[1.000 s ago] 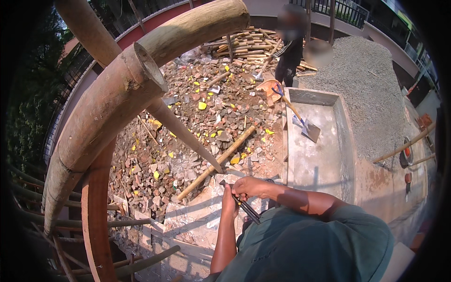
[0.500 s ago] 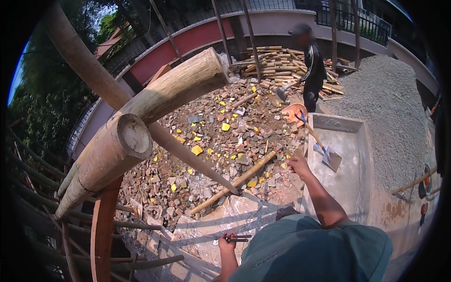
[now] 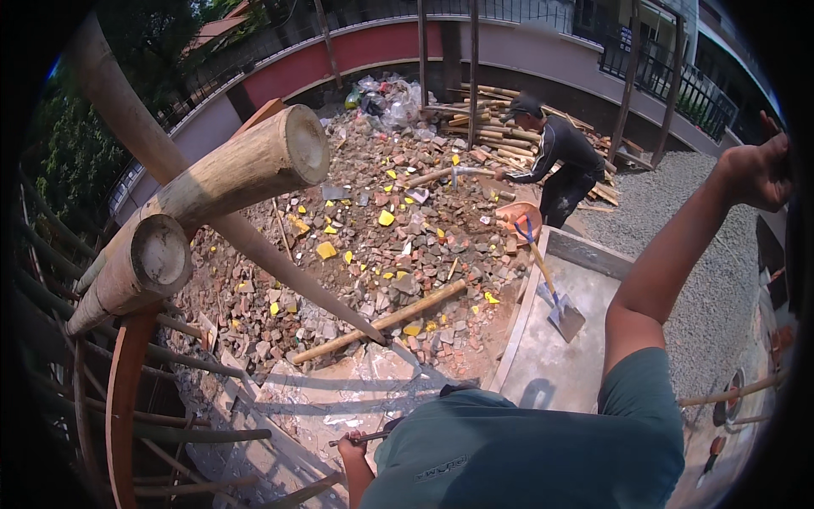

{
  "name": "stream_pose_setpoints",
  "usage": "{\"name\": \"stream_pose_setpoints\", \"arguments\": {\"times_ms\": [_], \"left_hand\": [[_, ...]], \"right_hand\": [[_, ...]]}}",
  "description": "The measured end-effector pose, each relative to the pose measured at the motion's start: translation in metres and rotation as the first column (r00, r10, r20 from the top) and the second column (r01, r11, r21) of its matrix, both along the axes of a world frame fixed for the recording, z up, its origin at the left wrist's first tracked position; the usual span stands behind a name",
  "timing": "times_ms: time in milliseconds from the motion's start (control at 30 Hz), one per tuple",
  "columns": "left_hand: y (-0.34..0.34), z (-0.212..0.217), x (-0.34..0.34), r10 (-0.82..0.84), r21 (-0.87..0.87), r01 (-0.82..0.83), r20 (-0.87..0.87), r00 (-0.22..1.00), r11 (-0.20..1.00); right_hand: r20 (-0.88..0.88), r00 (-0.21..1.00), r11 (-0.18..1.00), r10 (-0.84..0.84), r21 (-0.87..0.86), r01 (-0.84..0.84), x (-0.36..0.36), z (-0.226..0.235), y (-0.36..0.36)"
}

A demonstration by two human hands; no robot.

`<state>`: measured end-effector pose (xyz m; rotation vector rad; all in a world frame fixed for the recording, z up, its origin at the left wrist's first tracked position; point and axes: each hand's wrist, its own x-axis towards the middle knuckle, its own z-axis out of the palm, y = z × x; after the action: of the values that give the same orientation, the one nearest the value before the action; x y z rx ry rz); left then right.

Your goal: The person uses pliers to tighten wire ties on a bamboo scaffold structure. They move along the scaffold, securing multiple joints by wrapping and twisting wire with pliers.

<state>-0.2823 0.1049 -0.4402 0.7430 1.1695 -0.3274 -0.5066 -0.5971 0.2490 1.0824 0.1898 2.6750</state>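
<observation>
My left hand is low in front of my body, closed round a slim dark hand tool that points to the right. Part of that tool is hidden by the hand and my green shirt. My right arm is raised far out to the right, and my right hand is bent back at the wrist near the picture's dark rim. At least one finger stretches upward there; nothing shows in that hand. Below it lies the grey gravel heap.
Two thick bamboo poles jut in at the left, beside an orange-brown timber post. Rubble covers the middle ground. A shovel rests in a concrete trough. Beyond, a co-worker bends over the rubble with a long-handled tool.
My right hand has swung up and outward to the right from above the trough's edge. My left hand still grips the dark tool. The co-worker has gone from standing to bending. The view has shifted.
</observation>
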Motion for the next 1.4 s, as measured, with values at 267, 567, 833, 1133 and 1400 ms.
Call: {"name": "stream_pose_setpoints", "arguments": {"times_ms": [267,567,833,1133,1400], "left_hand": [[-0.009,0.032,-0.040,-0.045,0.005,0.045,0.050,0.998,0.999],[0.077,0.037,-0.106,0.073,0.077,-0.073,0.002,0.997,0.994],[0.022,0.079,-0.063,-0.078,0.177,0.037,0.235,0.969,0.984],[-0.084,0.254,-0.016,-0.679,0.321,0.793,0.718,0.152,0.517],[0.012,0.344,-0.059,-0.714,0.629,0.621,0.683,-0.155,0.468]], "right_hand": [[-0.048,0.951,-0.004,0.304,0.999,0.051,0.136,-0.437,-0.155],[0.288,-0.945,0.585,0.155,0.744,0.322,0.136,-0.699,0.348],[-0.031,-0.932,0.867,0.362,0.377,0.324,0.216,-0.627,0.281],[0.259,-0.964,0.468,-0.054,0.860,0.204,0.218,-0.447,0.408],[-0.035,-0.916,0.599,0.399,0.767,0.232,0.183,-0.419,0.430]]}}
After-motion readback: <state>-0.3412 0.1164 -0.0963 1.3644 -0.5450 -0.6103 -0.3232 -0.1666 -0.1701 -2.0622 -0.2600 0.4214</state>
